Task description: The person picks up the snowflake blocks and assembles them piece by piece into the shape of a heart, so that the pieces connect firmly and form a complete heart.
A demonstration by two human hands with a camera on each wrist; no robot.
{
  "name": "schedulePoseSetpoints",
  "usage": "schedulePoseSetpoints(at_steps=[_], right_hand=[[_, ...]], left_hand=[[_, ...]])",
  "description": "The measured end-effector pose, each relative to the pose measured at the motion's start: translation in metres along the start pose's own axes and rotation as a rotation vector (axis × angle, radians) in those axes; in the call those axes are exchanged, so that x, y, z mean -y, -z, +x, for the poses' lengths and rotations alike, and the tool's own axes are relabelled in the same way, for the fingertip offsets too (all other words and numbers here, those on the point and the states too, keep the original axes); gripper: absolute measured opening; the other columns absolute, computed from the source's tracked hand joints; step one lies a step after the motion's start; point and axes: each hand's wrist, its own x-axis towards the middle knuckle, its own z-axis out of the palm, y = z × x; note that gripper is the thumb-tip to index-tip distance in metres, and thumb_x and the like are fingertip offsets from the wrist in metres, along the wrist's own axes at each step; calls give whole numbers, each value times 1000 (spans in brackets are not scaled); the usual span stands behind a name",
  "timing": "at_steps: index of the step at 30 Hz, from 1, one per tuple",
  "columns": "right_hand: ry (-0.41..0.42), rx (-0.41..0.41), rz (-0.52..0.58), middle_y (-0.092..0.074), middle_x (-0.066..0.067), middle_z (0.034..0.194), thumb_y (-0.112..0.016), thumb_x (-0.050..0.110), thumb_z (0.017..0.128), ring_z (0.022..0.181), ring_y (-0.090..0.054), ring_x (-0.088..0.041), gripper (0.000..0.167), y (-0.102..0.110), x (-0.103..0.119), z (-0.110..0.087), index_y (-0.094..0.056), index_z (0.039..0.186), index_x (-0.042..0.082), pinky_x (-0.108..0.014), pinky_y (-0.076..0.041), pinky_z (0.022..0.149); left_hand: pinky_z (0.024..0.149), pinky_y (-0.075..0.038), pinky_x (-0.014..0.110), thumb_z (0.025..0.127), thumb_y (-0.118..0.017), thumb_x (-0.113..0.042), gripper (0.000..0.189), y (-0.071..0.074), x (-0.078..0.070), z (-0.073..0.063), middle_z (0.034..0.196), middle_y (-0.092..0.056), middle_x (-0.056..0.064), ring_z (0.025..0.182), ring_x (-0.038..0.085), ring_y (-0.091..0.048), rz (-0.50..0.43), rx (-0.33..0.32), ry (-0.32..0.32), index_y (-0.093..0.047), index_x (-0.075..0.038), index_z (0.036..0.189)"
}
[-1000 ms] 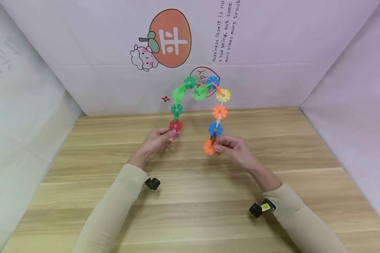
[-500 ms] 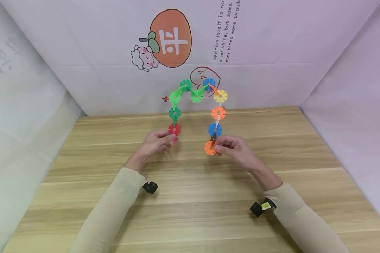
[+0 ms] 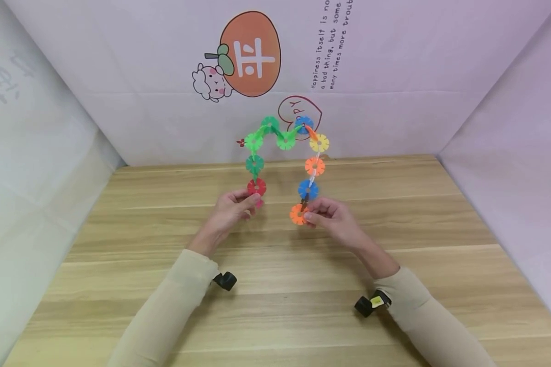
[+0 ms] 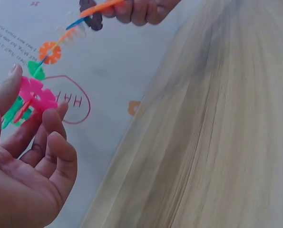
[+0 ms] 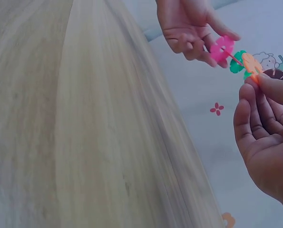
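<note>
A chain of slotted plastic snowflake discs [image 3: 285,141] arches upward between both hands, held above the table. My left hand [image 3: 227,211] pinches the pink disc [image 4: 38,95] at its left end between thumb and fingers, just below a red disc [image 3: 256,187]. At the other end, my right hand [image 3: 337,224] pinches an orange disc [image 3: 297,214], with a dark brown disc [image 4: 93,20] joined beside it. Green discs make up the left side; blue [image 3: 308,190], orange, clear and yellow ones [image 3: 319,142] run down the right. A gap separates the two end discs.
The wood-grain table [image 3: 275,316] lies beneath the hands. Behind it stands a white printed backdrop [image 3: 395,61], with white cloth walls at left and right. Each wrist carries a small black camera [image 3: 227,281].
The left hand has lowered a little, then shifted right. The right hand has moved slightly left, so the chain's two ends are closer together. Both hands keep their pinch.
</note>
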Motion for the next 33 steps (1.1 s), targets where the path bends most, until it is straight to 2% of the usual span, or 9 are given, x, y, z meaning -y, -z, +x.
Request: schedulePoseSetpoints(at_steps=[6,12,17,23,30,33], right_hand=[[6,-43,-20,-69,-16,90,-66,3,97,77,-63,-32,8,-11,1,3,-64,99,-5,-38,-58,70],[-16,-91,-6,-68,-17,89,-64,0,97,76,-62,-30,6,-22,3,6,-62,99,-5,-37,-57,69],[-19,-124,33,-68,-16,89,-62,-4,97,78,-63,-34,3,-32,7,7,-61,98,-2,-38,-58,70],[6,-136,59,-67,-15,88,-62,0,98,77,-62,-36,8,-41,8,8,-57,100,-7,-37,-57,70],[34,-183,96,-66,-16,86,-63,2,98,72,-62,-23,11,-48,8,9,-56,99,-6,-28,-56,67],[38,-205,122,-66,-18,86,-63,3,99,71,-61,-25,10,-51,8,8,-57,98,-4,-25,-54,66]], left_hand=[[59,-48,24,98,-69,-18,34,-15,-4,-4,89,-75,4,69,12,-57,-53,-30,-61,-66,8,118],[60,-48,24,98,-69,-20,36,-27,-7,-9,86,-74,0,71,12,-57,-110,-75,-70,-65,8,119],[60,-47,23,98,-69,-21,33,-36,-7,-12,88,-76,0,71,13,-56,-149,-122,-98,-67,6,116],[59,-46,23,95,-72,-19,31,-47,-4,-13,87,-76,1,69,11,-57,-189,-186,-143,-69,6,114],[58,-46,22,92,-76,-23,30,-60,-3,-12,84,-75,2,70,17,-59,-228,-276,-174,-72,3,107],[58,-46,21,91,-77,-26,30,-64,-3,-12,85,-76,4,73,21,-60,-228,-306,-175,-73,1,105]])
